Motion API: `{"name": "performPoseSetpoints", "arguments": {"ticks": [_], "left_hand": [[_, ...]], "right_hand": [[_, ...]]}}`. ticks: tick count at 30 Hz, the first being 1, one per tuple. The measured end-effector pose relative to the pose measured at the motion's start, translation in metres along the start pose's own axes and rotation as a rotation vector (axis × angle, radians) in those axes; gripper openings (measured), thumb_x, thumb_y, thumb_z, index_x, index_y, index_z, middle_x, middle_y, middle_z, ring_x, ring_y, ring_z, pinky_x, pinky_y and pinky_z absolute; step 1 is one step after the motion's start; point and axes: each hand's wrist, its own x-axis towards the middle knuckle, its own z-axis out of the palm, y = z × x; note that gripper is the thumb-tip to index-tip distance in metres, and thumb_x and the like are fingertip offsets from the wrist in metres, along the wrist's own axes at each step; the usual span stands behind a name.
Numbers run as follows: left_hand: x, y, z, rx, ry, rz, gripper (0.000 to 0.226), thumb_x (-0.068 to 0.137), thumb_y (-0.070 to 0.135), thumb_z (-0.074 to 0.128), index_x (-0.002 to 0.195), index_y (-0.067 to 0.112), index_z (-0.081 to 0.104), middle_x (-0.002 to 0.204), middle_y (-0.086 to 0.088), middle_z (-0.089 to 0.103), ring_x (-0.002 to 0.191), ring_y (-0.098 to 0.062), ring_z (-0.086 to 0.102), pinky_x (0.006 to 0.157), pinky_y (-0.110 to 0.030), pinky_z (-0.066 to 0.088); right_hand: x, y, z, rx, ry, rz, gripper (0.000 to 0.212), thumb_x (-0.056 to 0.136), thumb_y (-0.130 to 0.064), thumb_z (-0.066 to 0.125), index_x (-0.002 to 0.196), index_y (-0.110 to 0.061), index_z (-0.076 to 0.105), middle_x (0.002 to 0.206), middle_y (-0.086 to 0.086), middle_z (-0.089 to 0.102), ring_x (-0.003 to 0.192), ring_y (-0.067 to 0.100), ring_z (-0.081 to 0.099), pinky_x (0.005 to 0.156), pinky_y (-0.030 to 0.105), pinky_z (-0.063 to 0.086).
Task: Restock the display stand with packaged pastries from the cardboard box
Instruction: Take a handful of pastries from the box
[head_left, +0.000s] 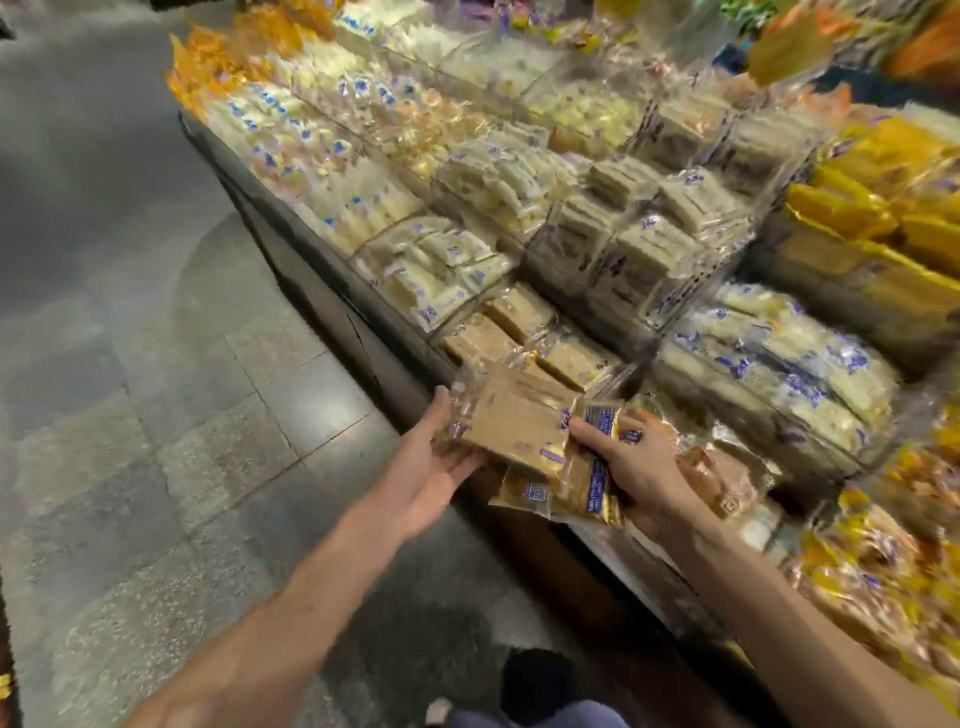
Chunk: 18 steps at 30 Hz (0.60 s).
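Tan pastry slab (511, 423) in clear crinkled wrap, both hands (434, 460) (631, 462) gripping it

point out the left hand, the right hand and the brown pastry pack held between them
left hand (434, 470), head view, on the open palm
right hand (636, 462), head view, on the back of the hand
brown pastry pack (511, 426), head view, on its flat top face

The scene is dim and warm-toned, with light seeming to fall from above onto the display stand (332, 291). Glare glints off the clear wrappers. Motion blur smears the whole frame, worst toward the right and top edges, where wide-angle distortion bends lines. The floor (156, 415) lies in soft shadow.
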Motion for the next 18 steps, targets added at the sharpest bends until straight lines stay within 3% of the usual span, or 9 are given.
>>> {"name": "performPoseSetpoints", "arguments": {"ticks": [3,6,8,10,13,15,16,18], "left_hand": [[0.028,-0.009,0.022,0.013,-0.087,-0.041,0.047,0.078,0.017,0.068,0.122,0.008,0.055,0.119,-0.017,0.067,0.106,-0.026,0.065,0.085,-0.036,0.055],[0.058,-0.016,0.043,0.312,-0.041,-0.025,0.035,0.081,-0.001,0.073,0.107,0.010,0.051,0.106,-0.013,0.070,0.098,-0.025,0.069,0.086,-0.043,0.057],[0.090,-0.012,0.046,0.433,-0.036,0.015,0.036,0.081,0.001,0.077,0.106,0.011,0.053,0.102,-0.009,0.072,0.094,-0.022,0.071,0.085,-0.042,0.059],[0.121,0.004,0.049,0.577,-0.062,0.060,0.047,0.076,0.012,0.084,0.112,0.012,0.055,0.108,-0.007,0.072,0.103,-0.022,0.069,0.094,-0.044,0.055],[0.169,0.040,0.056,0.956,-0.091,0.137,0.065,0.073,0.019,0.087,0.121,0.015,0.043,0.117,-0.001,0.064,0.112,-0.019,0.062,0.101,-0.038,0.049],[0.199,0.060,0.065,1.172,-0.127,0.190,0.071,0.075,0.017,0.085,0.121,0.022,0.031,0.121,0.003,0.058,0.113,-0.019,0.059,0.101,-0.040,0.048],[0.214,0.069,0.072,1.265,-0.143,0.226,0.074,0.077,0.017,0.084,0.124,0.022,0.028,0.120,0.004,0.056,0.112,-0.018,0.059,0.099,-0.039,0.049],[0.237,0.081,0.085,1.429,-0.216,0.306,0.070,0.082,0.015,0.080,0.127,0.020,0.026,0.112,0.006,0.053,0.100,-0.012,0.059,0.083,-0.023,0.052]], "right_hand": [[0.015,0.000,0.007,0.091,0.133,-0.030,0.023,0.087,-0.007,0.073,0.084,-0.018,0.053,0.058,-0.003,0.071,0.055,0.016,0.070,0.049,0.031,0.060],[0.044,0.007,0.012,0.103,0.198,-0.022,0.023,0.080,-0.011,0.080,0.093,-0.009,0.061,0.064,-0.001,0.073,0.061,0.018,0.072,0.056,0.033,0.061],[0.066,0.007,0.010,0.105,0.193,-0.018,0.049,0.067,-0.024,0.087,0.105,0.000,0.066,0.081,0.010,0.076,0.074,0.026,0.075,0.072,0.044,0.063],[0.088,0.000,0.001,0.100,0.219,-0.002,0.058,0.061,-0.031,0.087,0.107,-0.001,0.067,0.090,0.014,0.076,0.082,0.031,0.075,0.081,0.051,0.060],[0.119,-0.009,-0.023,0.133,0.327,0.001,0.055,0.060,-0.029,0.086,0.104,-0.003,0.067,0.089,0.012,0.077,0.076,0.022,0.075,0.073,0.040,0.061],[0.134,-0.017,-0.041,0.141,0.417,-0.029,0.051,0.061,-0.029,0.086,0.101,-0.004,0.069,0.081,0.005,0.077,0.069,0.014,0.073,0.066,0.032,0.061],[0.140,-0.022,-0.049,0.158,0.444,-0.037,0.044,0.065,-0.026,0.086,0.099,-0.005,0.069,0.076,0.002,0.076,0.066,0.011,0.072,0.062,0.029,0.060],[0.149,-0.028,-0.067,0.188,0.505,-0.050,0.041,0.071,-0.023,0.085,0.103,-0.004,0.069,0.076,0.001,0.076,0.066,0.010,0.072,0.061,0.028,0.060]]}}
